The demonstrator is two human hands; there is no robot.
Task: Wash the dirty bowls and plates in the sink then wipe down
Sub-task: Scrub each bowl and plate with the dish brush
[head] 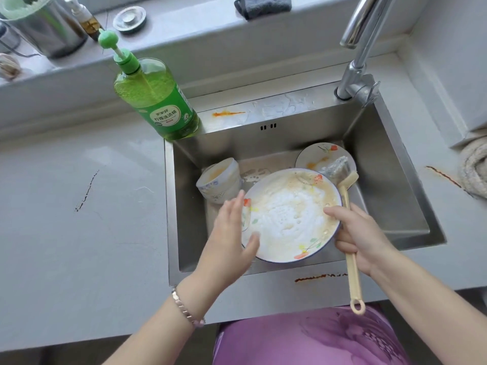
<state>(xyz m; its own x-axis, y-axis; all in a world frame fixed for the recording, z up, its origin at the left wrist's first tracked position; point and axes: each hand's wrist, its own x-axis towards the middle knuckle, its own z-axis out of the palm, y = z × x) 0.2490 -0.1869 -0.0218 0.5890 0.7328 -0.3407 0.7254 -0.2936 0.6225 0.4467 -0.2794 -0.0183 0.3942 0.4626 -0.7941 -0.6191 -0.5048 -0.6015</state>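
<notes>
CAUTION. We have the plate (290,214) in the near part of the sink (390,167), its face covered in foam. The left hand (232,233) lies against the plate's left rim, fingers nearly straight, thumb on the face. The right hand (361,238) is curled round the brush (352,275) handle, and one finger reaches onto the right rim. Neither hand clasps the plate fully and foam makes the rim slippery. We judge it could slide and strike the bowls (224,177) or the small plate (320,154) behind it. The brush head lies over that small plate and could drag it.

SURFACE. The counter (79,233) is pale grey. An orange-brown streak (319,277) marks the sink's near edge, with others to the left and right. A soap bottle (158,101) stands at the far left corner and the tap (361,48) at the far right. A grey cloth (263,6) lies on the ledge beyond.
</notes>
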